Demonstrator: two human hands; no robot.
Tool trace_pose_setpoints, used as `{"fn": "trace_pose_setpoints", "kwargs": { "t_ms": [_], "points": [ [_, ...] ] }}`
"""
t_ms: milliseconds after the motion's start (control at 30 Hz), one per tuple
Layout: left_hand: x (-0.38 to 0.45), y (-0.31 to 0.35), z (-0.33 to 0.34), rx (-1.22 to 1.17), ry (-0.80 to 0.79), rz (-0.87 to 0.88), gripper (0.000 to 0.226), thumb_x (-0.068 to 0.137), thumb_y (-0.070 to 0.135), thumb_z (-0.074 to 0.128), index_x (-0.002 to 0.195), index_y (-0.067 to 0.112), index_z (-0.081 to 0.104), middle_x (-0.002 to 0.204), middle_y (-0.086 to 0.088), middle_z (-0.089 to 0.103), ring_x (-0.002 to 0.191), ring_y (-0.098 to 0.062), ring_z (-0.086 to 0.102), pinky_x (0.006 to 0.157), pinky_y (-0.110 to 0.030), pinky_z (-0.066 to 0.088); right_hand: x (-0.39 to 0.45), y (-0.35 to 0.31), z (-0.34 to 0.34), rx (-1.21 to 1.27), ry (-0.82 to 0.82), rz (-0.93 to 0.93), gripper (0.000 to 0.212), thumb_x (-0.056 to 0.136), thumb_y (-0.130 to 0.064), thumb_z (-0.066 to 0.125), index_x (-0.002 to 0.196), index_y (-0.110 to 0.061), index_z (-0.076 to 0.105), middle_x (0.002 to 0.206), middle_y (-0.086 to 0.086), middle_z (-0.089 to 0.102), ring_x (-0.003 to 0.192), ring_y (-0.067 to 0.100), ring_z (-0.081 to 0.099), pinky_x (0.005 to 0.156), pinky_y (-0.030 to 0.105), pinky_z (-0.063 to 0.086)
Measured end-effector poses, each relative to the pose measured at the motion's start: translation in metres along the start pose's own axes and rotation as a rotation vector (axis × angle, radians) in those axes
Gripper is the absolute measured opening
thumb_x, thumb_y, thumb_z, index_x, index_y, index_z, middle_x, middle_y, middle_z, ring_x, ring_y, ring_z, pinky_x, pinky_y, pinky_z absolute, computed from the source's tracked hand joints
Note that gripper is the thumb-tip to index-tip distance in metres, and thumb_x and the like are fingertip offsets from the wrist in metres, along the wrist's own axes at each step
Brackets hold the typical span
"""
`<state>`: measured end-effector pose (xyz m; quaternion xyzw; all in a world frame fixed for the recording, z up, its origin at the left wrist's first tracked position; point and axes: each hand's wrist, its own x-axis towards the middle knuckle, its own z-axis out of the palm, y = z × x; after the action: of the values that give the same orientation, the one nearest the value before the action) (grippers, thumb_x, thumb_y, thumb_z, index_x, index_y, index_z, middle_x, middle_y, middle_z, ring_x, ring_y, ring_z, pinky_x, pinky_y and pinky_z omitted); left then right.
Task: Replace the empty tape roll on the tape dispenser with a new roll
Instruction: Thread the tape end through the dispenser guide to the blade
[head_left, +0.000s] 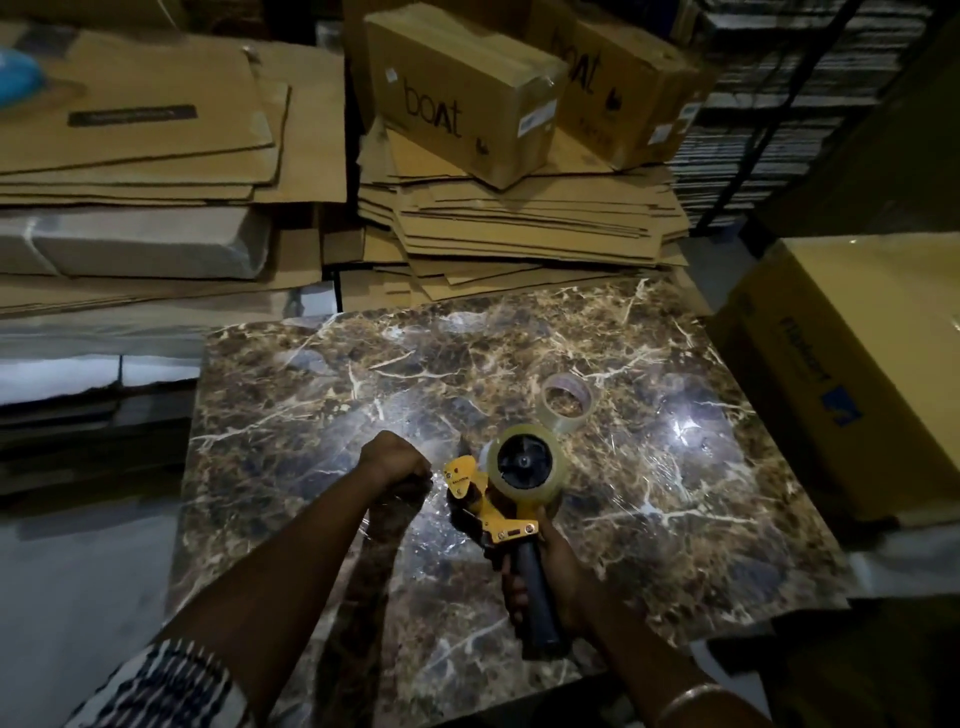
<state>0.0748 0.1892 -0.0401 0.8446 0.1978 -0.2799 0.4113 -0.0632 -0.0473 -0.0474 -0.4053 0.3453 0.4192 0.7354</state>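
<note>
The tape dispenser (493, 512) is a hand-held gun type with a yellow metal frame, a small printed label on its front plate and a dark handle, held over the near part of a glossy brown marble slab (675, 519) veined in white. On its black spoked hub sits a full roll of clear tape (524, 464), thick and yellowish, its face turned up toward the camera. The right hand (545, 566) grips the handle, fingers wrapped around it. The left hand (395, 460) is clenched in a fist just beside the dispenser's front end; whether it pinches a tape end cannot be told. A thin, nearly spent roll (567, 402) lies flat on the slab just beyond the dispenser. Flattened cartons and printed boxes (457, 98) are stacked behind.
</note>
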Motion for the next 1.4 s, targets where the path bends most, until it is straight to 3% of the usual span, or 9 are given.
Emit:
{"fn": "trace_pose_setpoints", "kwargs": {
  "t_ms": [233,433,500,633,933,1067,1200,1267,1400],
  "points": [
    [0.012,-0.037,-0.036,-0.167,-0.025,0.259,0.018,0.058,0.011,0.076,0.052,0.028,0.077,0.062,0.004,0.076,0.073,-0.022,0.072,0.088,-0.043,0.058,0.009,-0.012,0.03,-0.225,0.025,-0.201,0.084,0.085,-0.082,0.037,0.092,-0.005,0.069,0.062,0.014,0.047,0.044,0.019,0.033,0.047,0.026,0.024],
    [0.0,-0.043,-0.058,-0.072,0.122,0.308,0.046,0.066,-0.011,0.069,0.05,0.031,0.063,0.044,0.035,0.057,0.055,0.02,0.058,0.055,-0.002,0.039,0.022,-0.01,0.067,-0.324,0.016,-0.386,0.065,0.091,-0.07,0.051,0.121,-0.015,0.07,0.108,0.052,0.045,0.074,0.05,0.049,0.065,0.051,0.04],
    [0.004,-0.044,-0.059,-0.029,0.171,0.352,0.046,0.064,-0.011,0.061,0.044,0.031,0.057,0.041,0.034,0.055,0.052,0.018,0.057,0.051,-0.001,0.037,0.026,-0.013,0.072,-0.371,0.044,-0.376,0.076,0.083,-0.074,0.058,0.102,-0.001,0.07,0.095,0.05,0.052,0.071,0.063,0.049,0.06,0.06,0.041],
    [0.02,-0.045,-0.058,0.022,0.258,0.394,0.018,0.057,0.012,0.048,0.048,0.011,0.063,0.042,0.01,0.054,0.052,-0.005,0.058,0.055,-0.017,0.042,0.032,-0.022,0.076,-0.435,0.006,-0.355,0.057,0.082,-0.071,0.058,0.081,-0.016,0.075,0.06,0.012,0.046,0.048,0.02,0.034,0.052,0.034,0.018],
    [0.019,-0.038,-0.031,0.135,0.476,0.303,0.028,0.063,0.023,0.06,0.086,0.029,0.074,0.073,0.002,0.065,0.084,-0.023,0.05,0.077,-0.034,0.043,0.045,-0.037,0.088,-0.526,0.121,-0.368,0.079,0.08,-0.076,0.06,0.097,0.0,0.065,0.08,0.035,0.061,0.058,0.04,0.052,0.059,0.039,0.039],
    [0.035,-0.042,-0.033,0.034,0.598,0.172,0.025,0.062,0.048,0.073,0.083,0.036,0.068,0.096,0.008,0.041,0.084,-0.014,0.049,0.071,-0.03,0.043,0.056,-0.035,0.078,-0.634,0.174,-0.376,0.1,0.085,-0.079,0.051,0.111,0.017,0.043,0.124,0.051,0.038,0.108,0.073,0.037,0.091,0.083,0.029],
    [0.047,-0.034,-0.043,0.139,0.537,0.123,0.025,0.061,0.046,0.077,0.083,0.039,0.068,0.096,0.006,0.036,0.088,-0.019,0.046,0.079,-0.033,0.041,0.044,-0.04,0.091,-0.766,0.213,-0.366,0.099,0.083,-0.085,0.041,0.081,0.012,0.057,0.083,0.04,0.062,0.073,0.053,0.061,0.073,0.061,0.05],
    [0.048,-0.029,-0.045,0.131,0.519,0.083,0.026,0.059,0.049,0.077,0.081,0.039,0.068,0.096,0.005,0.036,0.087,-0.018,0.041,0.081,-0.033,0.038,0.026,-0.044,0.106,-0.801,0.281,-0.406,0.079,0.09,-0.074,0.038,0.052,-0.005,0.048,0.047,0.013,0.046,0.043,0.027,0.045,0.055,0.035,0.034],
    [0.049,-0.021,-0.049,0.146,0.49,0.052,0.02,0.063,0.028,0.073,0.079,0.037,0.067,0.099,0.004,0.036,0.096,-0.023,0.047,0.087,-0.037,0.037,0.018,-0.05,0.106,-0.969,0.321,-0.433,0.073,0.103,-0.054,0.031,0.059,-0.001,0.054,0.042,-0.002,0.045,0.041,0.011,0.045,0.055,0.03,0.029]
  ]
}}
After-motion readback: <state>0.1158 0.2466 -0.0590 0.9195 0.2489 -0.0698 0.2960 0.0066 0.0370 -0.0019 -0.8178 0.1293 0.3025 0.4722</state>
